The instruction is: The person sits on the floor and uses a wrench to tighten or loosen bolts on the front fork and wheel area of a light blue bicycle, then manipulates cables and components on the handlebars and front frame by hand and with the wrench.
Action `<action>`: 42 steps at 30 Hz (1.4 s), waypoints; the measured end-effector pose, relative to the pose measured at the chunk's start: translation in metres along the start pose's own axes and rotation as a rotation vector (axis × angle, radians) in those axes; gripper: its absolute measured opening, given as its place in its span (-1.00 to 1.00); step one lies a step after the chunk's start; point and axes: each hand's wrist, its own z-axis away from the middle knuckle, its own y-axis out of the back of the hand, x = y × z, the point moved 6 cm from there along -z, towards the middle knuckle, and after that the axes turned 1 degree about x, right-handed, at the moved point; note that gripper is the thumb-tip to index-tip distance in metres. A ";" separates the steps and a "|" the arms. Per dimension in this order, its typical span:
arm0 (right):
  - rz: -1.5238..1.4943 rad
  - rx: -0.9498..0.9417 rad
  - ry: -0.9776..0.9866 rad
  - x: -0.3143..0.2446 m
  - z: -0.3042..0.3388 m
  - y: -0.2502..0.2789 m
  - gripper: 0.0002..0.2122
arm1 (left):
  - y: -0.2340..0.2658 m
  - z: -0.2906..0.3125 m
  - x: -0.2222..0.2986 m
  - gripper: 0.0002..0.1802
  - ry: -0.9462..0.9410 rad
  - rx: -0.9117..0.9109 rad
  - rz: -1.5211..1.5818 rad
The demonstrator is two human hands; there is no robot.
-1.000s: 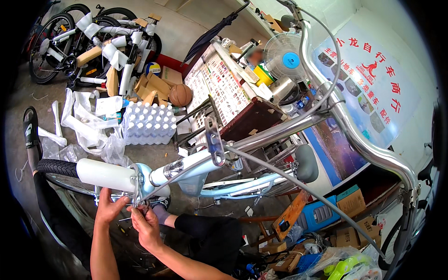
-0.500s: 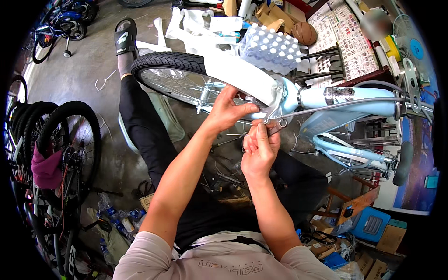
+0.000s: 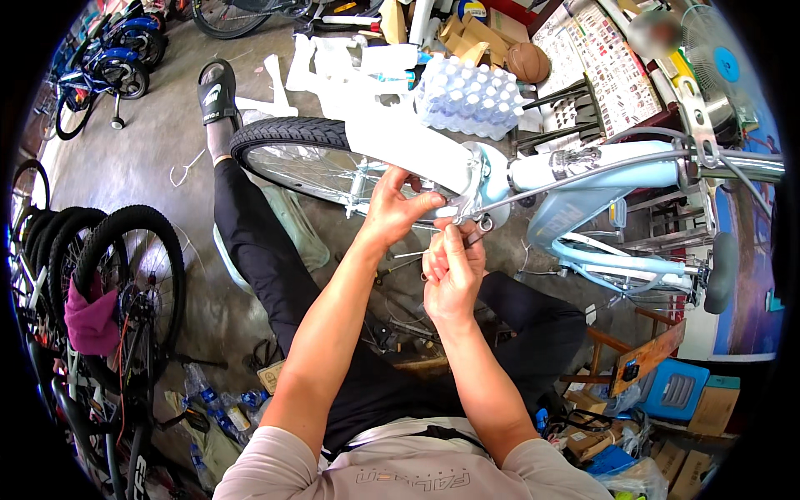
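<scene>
Sitting low on the concrete floor [image 3: 158, 167], the person has both hands up at the front of a pale blue bicycle [image 3: 583, 217] that stands across their lap. Seen from the head camera, the left hand [image 3: 398, 204] is curled with thumb and fingertips pinched on the silver brake arm [image 3: 468, 187] just beyond its knuckles, where the white-wrapped fender [image 3: 400, 142] meets the fork. The right hand [image 3: 454, 267] sits just below and touching close to the left one, fingers folded shut around a small silver wrench [image 3: 478, 229] whose head pokes up past the thumb toward the brake arm; whether the wrench head is seated on a bolt I cannot tell. Beyond the left hand runs the black front tyre [image 3: 292, 129] with its spokes, and farther past both hands lies a shrink-wrapped pack of water bottles [image 3: 471, 92] beside a brown ball [image 3: 528, 61]. Off to the right of the right hand the grey brake cable [image 3: 583, 171] stretches toward the handlebar stem [image 3: 708, 158]. Well away on the left-hand side stand several black bicycle wheels [image 3: 125, 267], one draped with a magenta cloth [image 3: 92, 321]. Under the forearms lie the person's black trousers [image 3: 267, 267].
</scene>
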 end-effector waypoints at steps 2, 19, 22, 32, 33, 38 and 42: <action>-0.003 0.013 -0.037 0.001 0.000 0.001 -0.85 | -0.002 0.000 0.002 -0.46 -0.005 0.013 0.047; 0.618 0.498 0.960 -0.405 -0.037 0.021 -0.77 | 0.006 0.002 0.006 -0.48 0.030 -0.020 0.194; 0.784 0.168 1.139 -0.491 -0.069 -0.068 -0.86 | 0.001 -0.001 0.005 -0.44 0.042 -0.073 0.280; 1.129 -0.020 1.019 -0.508 -0.135 -0.140 -0.76 | -0.012 0.005 -0.023 -0.52 0.063 -0.055 0.241; 1.123 -0.020 1.007 -0.509 -0.135 -0.138 -0.76 | -0.010 0.004 -0.021 -0.52 0.065 -0.050 0.235; 1.339 -0.057 1.230 -0.513 -0.131 -0.157 -0.76 | -0.005 -0.002 -0.021 -0.51 0.040 -0.034 0.250; 1.337 -0.005 1.190 -0.512 -0.139 -0.157 -0.75 | -0.002 0.000 -0.010 -0.49 0.064 -0.009 0.270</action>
